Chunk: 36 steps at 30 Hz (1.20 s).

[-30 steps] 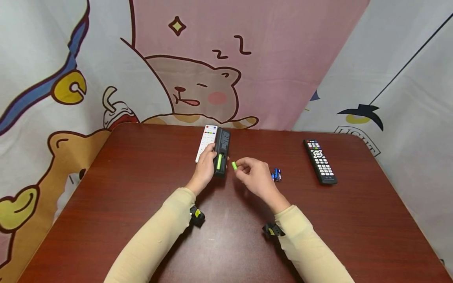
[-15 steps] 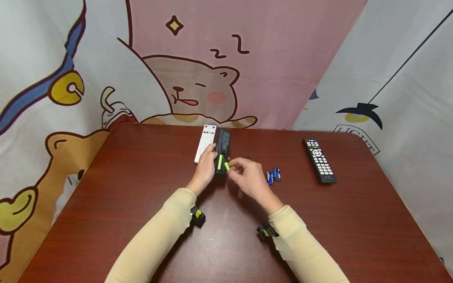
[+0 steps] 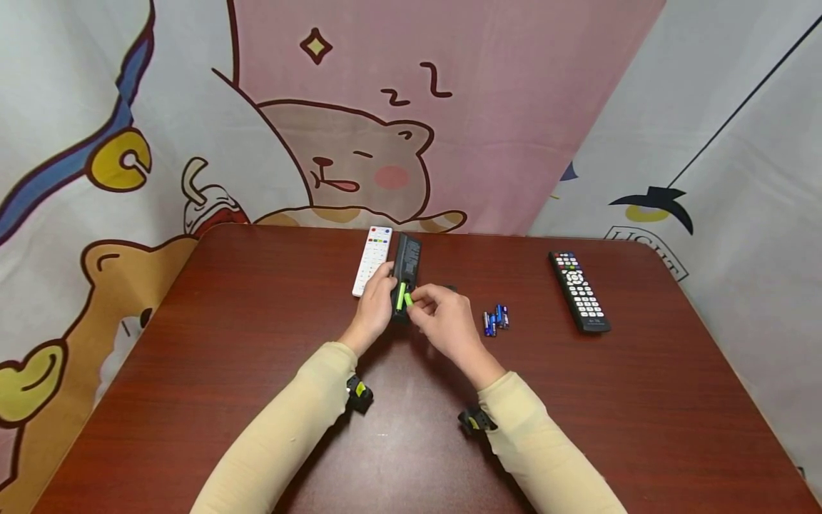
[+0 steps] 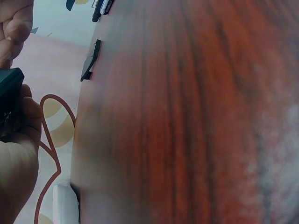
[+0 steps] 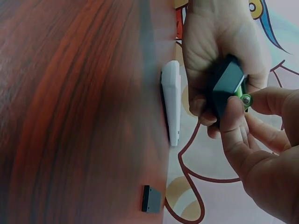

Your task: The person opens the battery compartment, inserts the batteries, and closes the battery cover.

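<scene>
My left hand [image 3: 374,307] grips a black remote control [image 3: 407,257], its back turned up and its battery compartment open. One lime-green battery [image 3: 401,295] lies in that compartment. Between thumb and fingers, my right hand [image 3: 447,318] pinches a second green battery [image 3: 408,300] right at the compartment, beside the first. In the right wrist view the metal end of the pinched battery [image 5: 246,99] faces the camera, close against the remote's edge. The left wrist view catches only part of the remote [image 4: 10,91], held above the table.
A white remote [image 3: 371,263] lies left of the held one. Several small blue batteries [image 3: 496,320] are right of my right hand, and another black remote [image 3: 578,293] lies farther right. A small black cover [image 5: 151,199] rests on the table, mostly hidden in the head view.
My right hand has moved left with the green battery, from beside the remote to its compartment. The blue batteries have come into fuller view. My left hand keeps its grip on the remote.
</scene>
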Each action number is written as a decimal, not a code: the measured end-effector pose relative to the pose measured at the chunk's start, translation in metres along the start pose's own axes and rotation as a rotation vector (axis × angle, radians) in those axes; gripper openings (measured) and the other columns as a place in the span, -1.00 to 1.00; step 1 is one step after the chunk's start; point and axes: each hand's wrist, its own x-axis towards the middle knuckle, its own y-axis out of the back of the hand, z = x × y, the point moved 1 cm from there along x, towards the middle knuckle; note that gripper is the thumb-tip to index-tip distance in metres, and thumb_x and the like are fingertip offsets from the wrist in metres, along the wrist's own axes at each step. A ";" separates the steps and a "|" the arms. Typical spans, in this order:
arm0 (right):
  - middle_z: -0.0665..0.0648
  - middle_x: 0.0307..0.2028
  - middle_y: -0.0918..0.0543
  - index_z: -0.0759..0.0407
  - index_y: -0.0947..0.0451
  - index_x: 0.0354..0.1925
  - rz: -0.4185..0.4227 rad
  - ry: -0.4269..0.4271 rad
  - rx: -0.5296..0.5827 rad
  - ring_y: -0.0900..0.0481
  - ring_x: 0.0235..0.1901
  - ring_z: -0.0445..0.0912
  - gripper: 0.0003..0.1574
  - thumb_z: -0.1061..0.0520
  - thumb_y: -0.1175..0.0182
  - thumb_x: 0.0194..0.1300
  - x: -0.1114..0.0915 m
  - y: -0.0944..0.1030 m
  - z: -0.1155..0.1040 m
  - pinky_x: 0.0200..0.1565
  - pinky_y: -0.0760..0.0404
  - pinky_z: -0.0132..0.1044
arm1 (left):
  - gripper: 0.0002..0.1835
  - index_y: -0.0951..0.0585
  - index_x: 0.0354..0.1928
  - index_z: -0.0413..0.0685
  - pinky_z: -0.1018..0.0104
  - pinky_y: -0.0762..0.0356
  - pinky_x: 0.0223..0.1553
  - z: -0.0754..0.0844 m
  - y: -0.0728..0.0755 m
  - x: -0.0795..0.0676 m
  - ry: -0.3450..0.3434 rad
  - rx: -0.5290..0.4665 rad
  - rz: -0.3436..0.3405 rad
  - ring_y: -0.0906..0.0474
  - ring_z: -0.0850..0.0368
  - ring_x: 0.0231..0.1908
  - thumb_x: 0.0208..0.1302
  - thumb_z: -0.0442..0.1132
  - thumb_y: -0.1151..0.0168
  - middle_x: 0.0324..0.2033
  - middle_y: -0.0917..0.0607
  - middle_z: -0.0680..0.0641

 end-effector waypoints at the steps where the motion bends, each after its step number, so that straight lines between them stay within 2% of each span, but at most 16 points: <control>1: 0.17 -0.36 -0.74 0.29 -0.72 -0.19 0.006 0.005 -0.005 -0.71 -0.45 -0.08 -0.85 0.31 -0.38 0.23 0.000 0.000 0.000 -0.36 -0.69 -0.27 | -0.54 -0.52 0.21 -0.27 0.29 -0.53 -0.22 0.000 0.000 0.000 -0.004 0.010 0.003 -0.58 0.00 -0.27 0.42 -0.32 0.24 -0.15 -0.67 -0.37; 8: 0.18 -0.32 -0.70 0.29 -0.74 -0.18 0.021 0.032 -0.049 -0.75 -0.40 -0.04 -0.84 0.27 -0.42 0.24 -0.001 -0.002 -0.005 -0.32 -0.73 -0.16 | -0.56 -0.53 0.21 -0.25 0.27 -0.52 -0.20 -0.001 -0.001 0.000 -0.006 0.019 0.009 -0.57 -0.03 -0.25 0.44 -0.32 0.23 -0.14 -0.66 -0.34; 13: 0.20 -0.26 -0.68 0.32 -0.73 -0.12 -0.017 0.022 -0.066 -0.77 -0.35 -0.02 -0.77 0.25 -0.44 0.25 -0.002 -0.003 -0.006 -0.27 -0.74 -0.14 | -0.55 -0.51 0.26 -0.26 0.33 -0.55 -0.25 0.000 0.000 -0.001 0.006 -0.012 -0.001 -0.62 -0.07 -0.25 0.48 -0.33 0.24 -0.11 -0.70 -0.38; 20: 0.22 -0.17 -0.68 0.35 -0.72 -0.02 -0.078 -0.004 -0.049 -0.76 -0.28 -0.02 -0.65 0.29 -0.45 0.19 -0.003 -0.002 -0.003 -0.21 -0.74 -0.18 | -0.53 -0.45 0.30 -0.37 0.35 -0.54 -0.24 0.000 0.001 0.001 0.032 0.000 -0.017 -0.61 -0.08 -0.24 0.51 -0.39 0.30 -0.12 -0.69 -0.44; 24: 0.23 -0.15 -0.68 0.36 -0.70 0.02 -0.093 0.001 -0.027 -0.76 -0.26 -0.01 -0.60 0.34 -0.43 0.17 -0.003 -0.001 -0.001 -0.19 -0.74 -0.18 | -0.55 -0.46 0.25 -0.44 0.34 -0.53 -0.20 0.021 0.002 -0.007 0.029 0.015 -0.016 -0.61 -0.14 -0.22 0.47 -0.43 0.28 -0.15 -0.69 -0.46; 28: 0.24 -0.16 -0.69 0.37 -0.70 0.00 -0.082 0.011 -0.002 -0.76 -0.26 0.00 -0.61 0.34 -0.43 0.17 -0.002 -0.001 0.000 -0.19 -0.74 -0.18 | -0.55 -0.50 0.23 -0.35 0.32 -0.53 -0.18 0.018 0.001 -0.007 0.014 0.019 0.015 -0.63 -0.12 -0.20 0.45 -0.36 0.25 -0.17 -0.71 -0.40; 31: 0.24 -0.18 -0.68 0.37 -0.70 -0.03 -0.064 0.019 0.013 -0.76 -0.27 0.02 -0.64 0.33 -0.45 0.17 -0.002 -0.002 0.001 -0.21 -0.74 -0.17 | -0.54 -0.51 0.24 -0.27 0.30 -0.54 -0.17 0.000 0.000 -0.001 0.016 0.011 0.028 -0.63 -0.11 -0.20 0.45 -0.31 0.25 -0.15 -0.71 -0.37; 36: 0.23 -0.21 -0.68 0.36 -0.70 -0.05 -0.034 0.020 0.031 -0.76 -0.28 0.02 -0.66 0.32 -0.46 0.18 -0.002 -0.003 0.003 -0.21 -0.74 -0.17 | -0.54 -0.53 0.22 -0.27 0.28 -0.49 -0.14 0.002 0.000 -0.001 0.000 0.046 0.040 -0.56 -0.09 -0.16 0.43 -0.31 0.23 -0.09 -0.66 -0.32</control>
